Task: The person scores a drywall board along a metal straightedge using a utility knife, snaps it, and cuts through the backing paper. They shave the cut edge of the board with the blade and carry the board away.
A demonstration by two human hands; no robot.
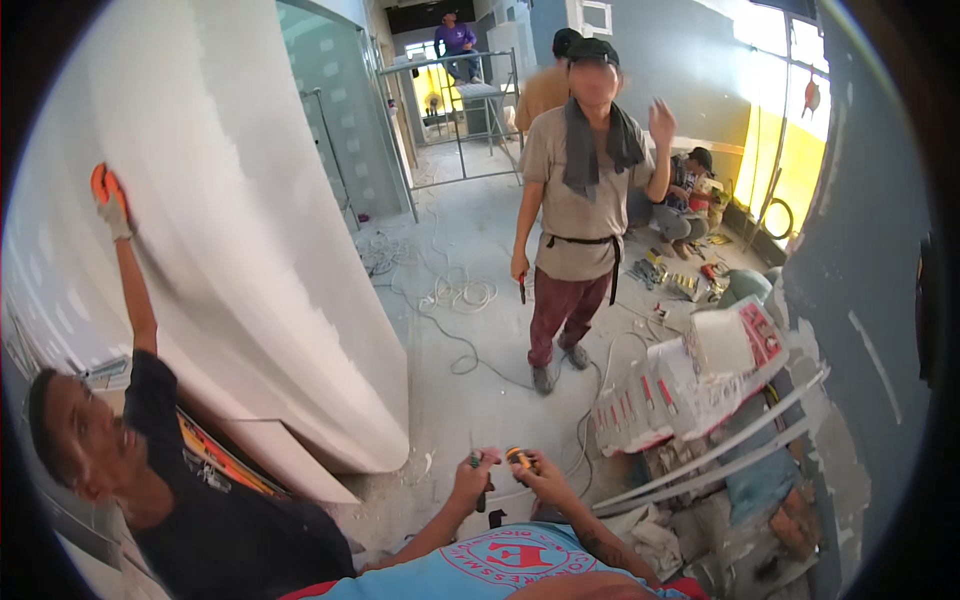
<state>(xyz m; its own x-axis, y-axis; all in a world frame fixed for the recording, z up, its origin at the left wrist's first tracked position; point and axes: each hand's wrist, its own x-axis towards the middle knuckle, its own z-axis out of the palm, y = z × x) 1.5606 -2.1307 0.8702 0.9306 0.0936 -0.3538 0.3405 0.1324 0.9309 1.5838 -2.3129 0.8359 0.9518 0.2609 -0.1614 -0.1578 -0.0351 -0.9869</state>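
Observation:
In front of my chest, my left hand (472, 482) is closed around a screwdriver (475, 461) with a dark green handle; its thin shaft points up. Close beside it on the right, my right hand (543, 478) grips a small yellow-and-black tape measure (518, 460). The two hands are apart, with a narrow gap between them. Neither tool touches anything beyond the hand that holds it, as far as I can see.
At left, a co-worker's gloved hand (110, 200) rests against a large leaning white board (300, 330). Another person (585, 170) stands ahead, holding a small tool. Cables (460, 292) cross the floor. Bags (690, 375) and rubble lie right; a scaffold (455, 130) stands beyond.

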